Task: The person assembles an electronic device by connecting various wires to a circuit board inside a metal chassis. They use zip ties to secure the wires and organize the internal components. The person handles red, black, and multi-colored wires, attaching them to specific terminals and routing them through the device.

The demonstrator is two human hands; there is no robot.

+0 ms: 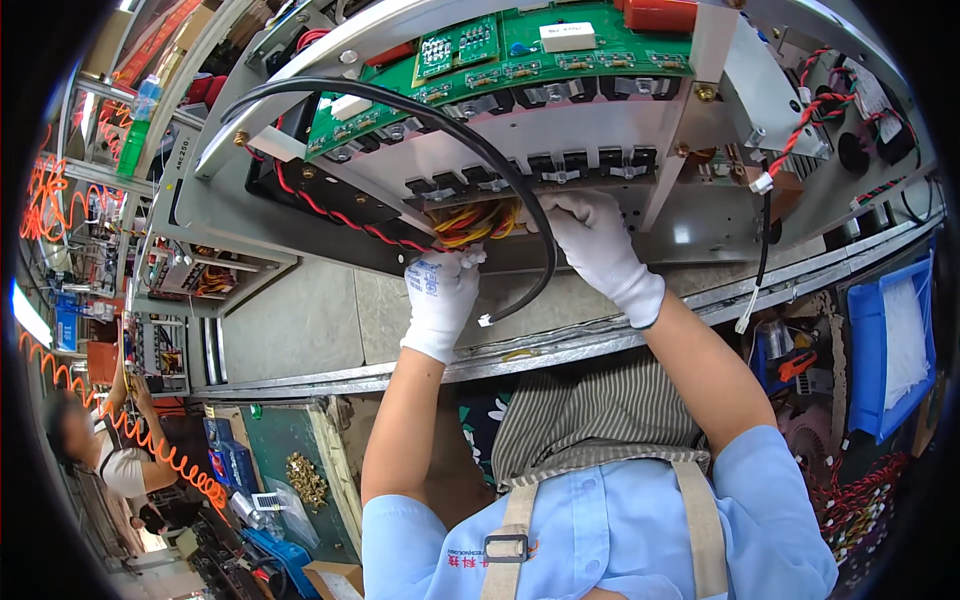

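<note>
A large open metal chassis point(655, 240) lies before me, with a green circuit board point(470, 75) along its upper part. My left hand point(440, 295), in a white glove, is at its near edge, fingers bent and closed at a bundle of yellow and red wires point(475, 224). My right hand point(600, 250), also gloved, reaches inside below the row of black components point(565, 163). Its fingers are curled, and their tips and anything between them are hidden. A thick black cable point(500, 165) arcs over the board and hangs between my hands, its white-tipped end free.
Twisted red and black leads with a white connector point(764, 183) hang at the right of the chassis. A metal rail point(560, 350) runs along the bench's near edge. Blue bin point(890, 345) stands lower right; brass fittings point(306, 480) lie lower left. Another person point(125, 460) works far left.
</note>
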